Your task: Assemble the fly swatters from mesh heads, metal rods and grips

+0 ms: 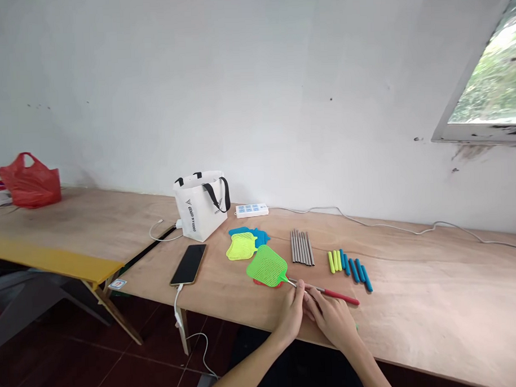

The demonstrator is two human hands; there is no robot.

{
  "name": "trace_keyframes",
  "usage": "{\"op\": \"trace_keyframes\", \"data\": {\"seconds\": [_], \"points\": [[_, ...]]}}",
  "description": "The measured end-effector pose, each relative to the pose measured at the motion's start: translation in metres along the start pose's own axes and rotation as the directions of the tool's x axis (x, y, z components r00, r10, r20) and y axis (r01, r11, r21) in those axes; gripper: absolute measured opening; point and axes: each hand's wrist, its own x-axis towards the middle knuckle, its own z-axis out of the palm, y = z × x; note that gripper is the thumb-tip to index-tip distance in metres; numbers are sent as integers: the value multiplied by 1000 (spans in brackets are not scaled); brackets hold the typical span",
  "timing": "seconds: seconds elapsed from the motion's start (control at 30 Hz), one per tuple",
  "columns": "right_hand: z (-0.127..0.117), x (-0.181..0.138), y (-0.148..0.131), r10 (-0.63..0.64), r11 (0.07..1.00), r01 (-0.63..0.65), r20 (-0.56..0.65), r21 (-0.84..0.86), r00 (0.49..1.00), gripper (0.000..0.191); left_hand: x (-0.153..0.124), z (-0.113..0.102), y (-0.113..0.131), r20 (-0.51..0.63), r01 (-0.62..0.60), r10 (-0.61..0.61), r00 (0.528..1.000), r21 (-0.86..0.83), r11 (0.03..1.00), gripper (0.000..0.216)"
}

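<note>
A fly swatter with a green mesh head [267, 266], a thin metal rod and a red handle [340, 296] lies near the front edge of the wooden table [435, 311]. My left hand [292, 312] pinches the metal rod just behind the head. My right hand [330, 316] rests beside it, fingers closed around the rod near the red handle. Under the green head a red mesh head peeks out. A yellow mesh head [241, 246] and a blue one [255, 234] lie further back.
Several metal rods [301, 248] and a row of yellow and blue handles [349, 263] lie behind the swatter. A phone [189, 263] on a cable, a white tote bag [201, 205] and a power strip [252, 210] sit to the left. A red plastic bag [30, 181] stands far left.
</note>
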Motion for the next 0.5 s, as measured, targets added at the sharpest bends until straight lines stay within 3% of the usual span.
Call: {"op": "trace_keyframes", "data": {"seconds": [0.27,0.4,0.5], "points": [[4,-1,1,16,999,-18,-72,-31,997,49,0,0,4,-31,-55,55,998,1,998,66],[2,0,0,85,996,-84,-141,15,986,50,-2,2,11,-56,-169,172,984,50,984,61],[2,0,2,103,995,-101,-128,28,986,51,-2,2,14,-67,-218,222,973,69,974,57]]}}
